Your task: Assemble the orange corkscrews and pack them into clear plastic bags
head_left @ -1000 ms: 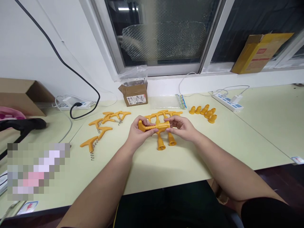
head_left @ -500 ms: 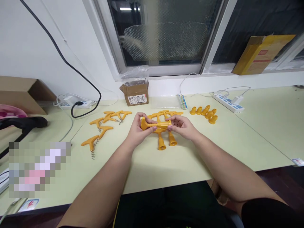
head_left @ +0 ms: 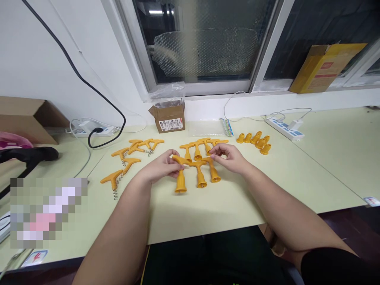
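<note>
In the head view, the left forearm slants up and inward from the lower left, and the left hand [head_left: 164, 164] is turned sideways, its fingers and thumb closed round the upper end of a yellow corkscrew [head_left: 181, 183]. That piece hangs from the fingertips toward the person, its T-shaped handle at the fingers and its ribbed, flared sleeve below them, the round mouth facing the table [head_left: 208, 221]. The right forearm comes in from the lower right; the right hand [head_left: 230, 159] has bent fingers, with thumb and index slightly parted and nothing visibly gripped, though whether the tips touch a handle beside them cannot be told. Between the two sets of fingers, and just beyond them, lie matching sleeved corkscrews [head_left: 200, 179] of smooth, glossy yellow plastic with bell-shaped ends. Left of the left fingers are T-handled screws [head_left: 112, 180], their curved yellow grips ending in bare, shiny metal coils. Beyond the right fingers and to their right stand loose flared sleeves [head_left: 265, 149], hollow and yellow. Farther beyond the left fingers sits a brown cardboard box [head_left: 170, 118] with a white label, near a clear, wrinkled plastic bag [head_left: 204, 128].
</note>
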### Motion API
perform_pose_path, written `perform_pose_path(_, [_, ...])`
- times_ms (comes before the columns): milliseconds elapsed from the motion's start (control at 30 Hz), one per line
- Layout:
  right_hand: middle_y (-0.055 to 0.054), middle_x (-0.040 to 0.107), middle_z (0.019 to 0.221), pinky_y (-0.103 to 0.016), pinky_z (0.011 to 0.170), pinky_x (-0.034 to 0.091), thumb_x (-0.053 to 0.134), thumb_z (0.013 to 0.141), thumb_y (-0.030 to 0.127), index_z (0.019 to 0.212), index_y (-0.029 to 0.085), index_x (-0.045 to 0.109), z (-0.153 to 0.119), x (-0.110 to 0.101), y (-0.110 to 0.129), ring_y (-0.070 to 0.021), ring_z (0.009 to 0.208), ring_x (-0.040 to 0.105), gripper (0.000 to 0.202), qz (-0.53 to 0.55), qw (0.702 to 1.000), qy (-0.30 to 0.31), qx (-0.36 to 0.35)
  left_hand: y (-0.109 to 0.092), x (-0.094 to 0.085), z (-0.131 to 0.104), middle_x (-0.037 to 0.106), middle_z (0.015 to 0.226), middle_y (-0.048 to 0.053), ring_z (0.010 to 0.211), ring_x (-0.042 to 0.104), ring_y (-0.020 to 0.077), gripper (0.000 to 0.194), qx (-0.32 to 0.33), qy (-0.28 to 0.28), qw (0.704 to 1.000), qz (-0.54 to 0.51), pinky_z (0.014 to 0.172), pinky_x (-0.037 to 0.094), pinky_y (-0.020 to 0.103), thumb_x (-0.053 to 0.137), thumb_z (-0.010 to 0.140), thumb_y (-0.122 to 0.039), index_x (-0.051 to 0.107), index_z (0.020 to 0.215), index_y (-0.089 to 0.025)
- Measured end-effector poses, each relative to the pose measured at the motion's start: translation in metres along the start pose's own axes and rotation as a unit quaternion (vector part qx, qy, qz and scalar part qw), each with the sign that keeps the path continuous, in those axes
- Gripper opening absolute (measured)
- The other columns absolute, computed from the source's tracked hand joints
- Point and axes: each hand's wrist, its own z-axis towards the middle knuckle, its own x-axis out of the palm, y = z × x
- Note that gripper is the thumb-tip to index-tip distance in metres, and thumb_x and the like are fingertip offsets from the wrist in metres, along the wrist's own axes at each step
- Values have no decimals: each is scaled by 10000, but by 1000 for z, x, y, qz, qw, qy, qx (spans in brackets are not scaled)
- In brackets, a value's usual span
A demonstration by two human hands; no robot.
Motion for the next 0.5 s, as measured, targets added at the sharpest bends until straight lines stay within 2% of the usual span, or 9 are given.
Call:
perform_pose_path(67, [-57,735,929,-339,721,537,690,922,409,960,227,720,1,-3,-2,-195,790,648,189,-28,1000,-5,-8,4,1,-1,729,708,-13,622,736,201,479,-40,23,998,40,611,624,334,863,640,-259,527,981,-244])
perform_pose_path(133, [-54,728,910,-337,707,531,677,925,393,953,228,720,1,-4,-3,-193,770,637,173,-50,999,0,-18,8,4,0,737,715,-7,633,751,224,467,-53,19,996,63,595,628,341,855,627,-252,539,971,-246])
perform_pose_path(233, [-41,704,859,-325,686,516,667,924,372,937,227,714,1,-4,-4,-185,740,628,154,-75,997,14,-33,13,10,4,736,701,-9,652,763,240,463,-52,9,994,94,580,617,326,846,611,-239,561,975,-243])
perform_pose_path(367, [-34,688,842,-320,675,500,649,926,339,920,226,704,2,-5,-4,-180,727,621,126,-93,994,27,-46,15,14,7,749,700,-3,684,772,247,420,-39,-15,990,135,645,613,337,829,643,-263,595,991,-238])
perform_pose_path(500, [-30,687,827,-323,679,491,639,919,310,904,230,706,2,-8,-4,-180,715,606,105,-110,993,29,-43,18,15,10,739,642,6,661,764,275,343,-26,-39,985,169,647,586,366,825,664,-323,610,919,-246])
